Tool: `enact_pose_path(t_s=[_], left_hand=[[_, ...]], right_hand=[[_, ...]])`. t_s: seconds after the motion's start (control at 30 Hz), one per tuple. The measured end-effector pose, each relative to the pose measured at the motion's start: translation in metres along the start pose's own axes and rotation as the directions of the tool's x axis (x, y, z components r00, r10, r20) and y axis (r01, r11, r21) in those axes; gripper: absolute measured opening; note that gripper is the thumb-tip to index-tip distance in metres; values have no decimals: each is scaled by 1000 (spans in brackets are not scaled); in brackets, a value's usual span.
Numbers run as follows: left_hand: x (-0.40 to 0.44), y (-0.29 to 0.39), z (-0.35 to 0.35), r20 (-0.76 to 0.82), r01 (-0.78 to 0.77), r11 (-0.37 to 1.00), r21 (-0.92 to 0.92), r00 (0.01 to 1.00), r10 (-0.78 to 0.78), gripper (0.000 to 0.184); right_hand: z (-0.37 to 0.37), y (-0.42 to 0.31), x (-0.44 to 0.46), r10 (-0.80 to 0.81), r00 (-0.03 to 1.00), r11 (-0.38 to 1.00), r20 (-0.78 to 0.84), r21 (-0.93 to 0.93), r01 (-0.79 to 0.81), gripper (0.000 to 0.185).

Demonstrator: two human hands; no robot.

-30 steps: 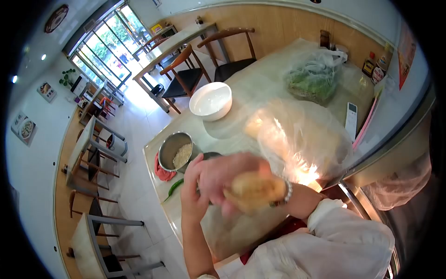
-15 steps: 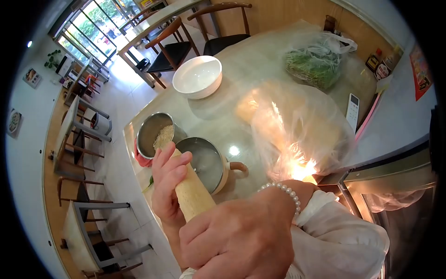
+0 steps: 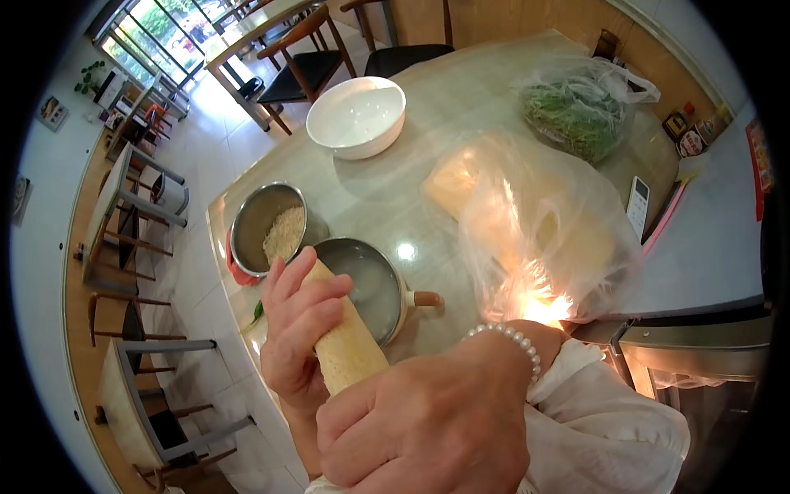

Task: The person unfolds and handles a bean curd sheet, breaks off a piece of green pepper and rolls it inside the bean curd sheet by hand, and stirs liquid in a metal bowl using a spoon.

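Observation:
My left hand [image 3: 300, 337] is wrapped round the upper end of a pale yellow roll [image 3: 350, 342], its fingers bent over the far side. My right hand [image 3: 428, 416], with a pearl bracelet at the wrist, closes over the roll's near end and hides it. Just beyond the roll stands a saucepan [image 3: 403, 309] with a brown handle, holding cloudy liquid. To its left, a metal pot [image 3: 239, 239] contains pale grains [image 3: 285, 234]. A clear plastic bag [image 3: 543, 222] with pale yellow contents lies to the right of the saucepan.
A white bowl [image 3: 356, 119] stands farther back on the table [image 3: 444, 107]. At the back right are a bag of greens [image 3: 576, 119], a remote control [image 3: 637, 207] and small bottles [image 3: 687, 132]. Chairs [image 3: 304, 70] stand beyond the table's edge.
The view has shifted slightly, so the table things appear displaced. Both hands keep hold of the roll; the left hand's fingers sit a little differently on it.

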State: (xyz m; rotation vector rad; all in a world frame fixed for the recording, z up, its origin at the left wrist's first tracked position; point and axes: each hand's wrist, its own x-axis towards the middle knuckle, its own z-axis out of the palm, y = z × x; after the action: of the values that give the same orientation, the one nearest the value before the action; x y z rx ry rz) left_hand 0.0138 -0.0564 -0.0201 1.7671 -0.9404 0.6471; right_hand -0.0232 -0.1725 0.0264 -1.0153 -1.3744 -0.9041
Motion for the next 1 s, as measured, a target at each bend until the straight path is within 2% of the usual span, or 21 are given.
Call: enact_pose_path(t_s=[0.1, 0.2, 0.23, 0.3, 0.37, 0.4, 0.43, 0.47, 0.5, 0.57, 0.6, 0.67, 0.7, 0.73, 0.8, 0.93, 1.0], left_hand=[[3, 3, -2, 35, -9, 1000, 27, 999, 8, 15], [6, 6, -8, 97, 2, 996, 94, 995, -12, 16], [6, 6, -5, 92, -7, 998, 62, 996, 1, 16], [4, 10, -7, 49, 11, 996, 89, 999, -16, 16], [4, 10, -10, 42, 51, 997, 65, 998, -54, 12], [3, 2, -11, 95, 20, 1000, 24, 995, -22, 12], [3, -6, -16, 150, -8, 1000, -10, 989, 10, 15], [4, -8, -18, 202, -10, 1000, -18, 979, 13, 24], [4, -15, -19, 231, -39, 998, -50, 972, 49, 29], [5, -10, -19, 209, -39, 995, -88, 976, 57, 33], [7, -10, -20, 213, -35, 997, -70, 976, 50, 33], [3, -9, -21, 224, -23, 995, -92, 974, 44, 32], [4, -10, -22, 228, -19, 997, -78, 973, 36, 32], [6, -10, -23, 229, -21, 997, -70, 973, 36, 32], [8, -9, -24, 224, -34, 997, -65, 973, 48, 32], [8, -2, -30, 225, -22, 999, -33, 974, 29, 29], [10, -3, -35, 274, -3, 999, 52, 962, -11, 29]], right_hand=[[-2, 3, 3, -22, 998, 999, -54, 32, 24, 10], [-4, -2, 10, 41, 998, 998, -49, 51, -38, 12], [5, 1, 6, 20, 989, 994, -144, 108, -5, 11], [4, 3, 7, 6, 972, 984, -236, 177, 37, 10], [-2, 4, 5, -60, 988, 979, -145, 183, 86, 7], [-4, 3, 4, -86, 989, 974, -119, 198, 108, 6], [-9, -3, -2, 156, 985, 962, 73, 217, -169, 16], [-12, -6, -4, 362, 892, 887, 270, 195, -419, 26], [-19, -10, -1, 319, 907, 889, 276, 246, -387, 26], [-32, -10, 14, 315, 812, 869, 491, 195, -455, 20], [-27, -10, 17, 304, 823, 856, 480, 243, -457, 20], [-24, -14, 17, 314, 888, 900, 335, 194, -391, 22], [-16, -12, 15, 323, 885, 899, 336, 182, -397, 22], [0, -7, 11, 215, 973, 959, 83, 169, -226, 13], [9, 1, 11, 72, 988, 995, -139, 80, -61, 4], [9, 14, 11, -76, 977, 984, -197, 146, 106, 5], [-4, 4, 4, 89, 982, 970, -164, 240, -48, 4]])
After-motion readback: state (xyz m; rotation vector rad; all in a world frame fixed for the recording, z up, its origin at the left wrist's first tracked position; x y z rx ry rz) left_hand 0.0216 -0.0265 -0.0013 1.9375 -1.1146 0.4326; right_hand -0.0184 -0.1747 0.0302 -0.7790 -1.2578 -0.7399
